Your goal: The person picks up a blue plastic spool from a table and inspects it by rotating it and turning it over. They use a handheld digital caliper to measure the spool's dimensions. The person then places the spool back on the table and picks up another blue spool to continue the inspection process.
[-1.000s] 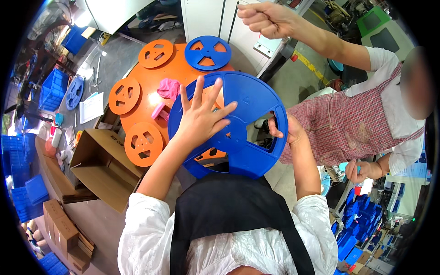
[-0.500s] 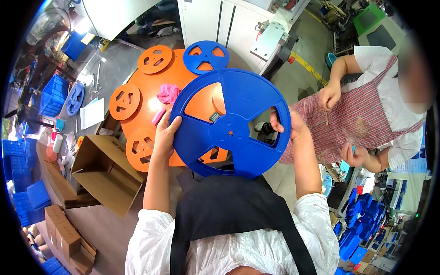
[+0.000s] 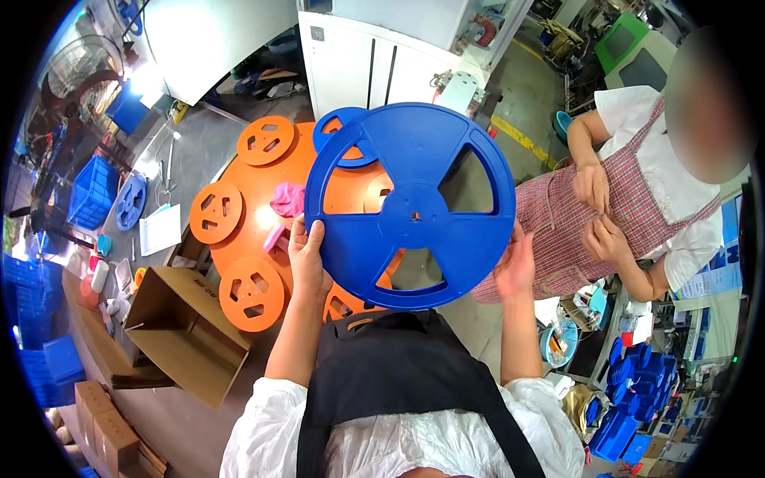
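A large blue plastic reel (image 3: 430, 227) with three window cut-outs and a small hub hole is held up in front of my black apron. My left hand (image 3: 309, 253) grips its left rim, thumb on the near face and the other fingers partly hidden. At the lower right rim, my right hand (image 3: 514, 267) holds the edge, some of its fingers behind the reel. Beyond the reel stands a round orange table (image 3: 253, 199). On it are a pink cloth (image 3: 288, 199) and a pink block-like piece (image 3: 276, 237).
Orange discs (image 3: 267, 141) and a smaller blue reel (image 3: 327, 131) sit around the table's rim. An open cardboard box (image 3: 187, 338) is at the left. A co-worker in a checked apron (image 3: 558, 207) stands close on the right, hands together. White cabinets (image 3: 343, 64) stand ahead.
The blue reel has turned, and its windows sit at new angles. My right hand has come out of a window to the outer rim. The co-worker's hands have come together.
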The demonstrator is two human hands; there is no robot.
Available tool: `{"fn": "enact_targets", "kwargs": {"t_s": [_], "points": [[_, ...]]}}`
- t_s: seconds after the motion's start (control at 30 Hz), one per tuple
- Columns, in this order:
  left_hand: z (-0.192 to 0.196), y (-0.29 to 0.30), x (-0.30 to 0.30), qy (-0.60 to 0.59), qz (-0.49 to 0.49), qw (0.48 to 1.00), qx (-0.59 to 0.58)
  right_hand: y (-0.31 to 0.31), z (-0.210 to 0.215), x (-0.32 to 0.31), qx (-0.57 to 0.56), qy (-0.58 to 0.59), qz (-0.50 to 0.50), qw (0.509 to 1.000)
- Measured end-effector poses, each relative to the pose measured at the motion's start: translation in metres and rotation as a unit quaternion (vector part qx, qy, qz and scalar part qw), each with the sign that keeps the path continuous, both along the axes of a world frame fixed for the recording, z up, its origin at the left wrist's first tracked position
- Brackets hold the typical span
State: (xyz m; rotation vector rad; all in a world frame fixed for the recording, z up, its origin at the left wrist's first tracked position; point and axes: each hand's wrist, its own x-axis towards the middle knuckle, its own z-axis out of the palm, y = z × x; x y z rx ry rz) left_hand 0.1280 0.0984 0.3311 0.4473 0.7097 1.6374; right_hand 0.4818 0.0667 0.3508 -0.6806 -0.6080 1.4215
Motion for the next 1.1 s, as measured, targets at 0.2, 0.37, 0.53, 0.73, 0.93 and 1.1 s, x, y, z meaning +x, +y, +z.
{"fn": "enact_targets", "kwargs": {"t_s": [0.2, 0.37, 0.53, 0.73, 0.93, 1.1], "points": [[0.003, 0.001, 0.019, -0.017, -0.034, 0.999, 0.021, -0.030, -0.004, -0.020, -0.045, 0.035, -0.144, 0.988], [0.000, 0.003, 0.035, -0.052, -0.071, 0.995, 0.039, -0.042, 0.001, -0.007, 0.002, 0.018, -0.176, 0.984], [0.005, -0.001, 0.044, -0.050, -0.110, 0.992, 0.032, -0.050, 0.009, -0.003, -0.008, 0.016, -0.220, 0.975], [0.005, -0.004, 0.054, -0.047, -0.134, 0.990, 0.004, -0.055, 0.024, 0.004, 0.002, 0.011, -0.224, 0.975], [0.002, -0.009, 0.059, -0.021, -0.156, 0.987, -0.016, -0.059, 0.024, 0.010, -0.026, 0.009, -0.241, 0.970], [0.000, -0.015, 0.062, -0.017, -0.165, 0.986, -0.018, -0.061, 0.019, 0.020, -0.032, 0.024, -0.221, 0.974]]}}
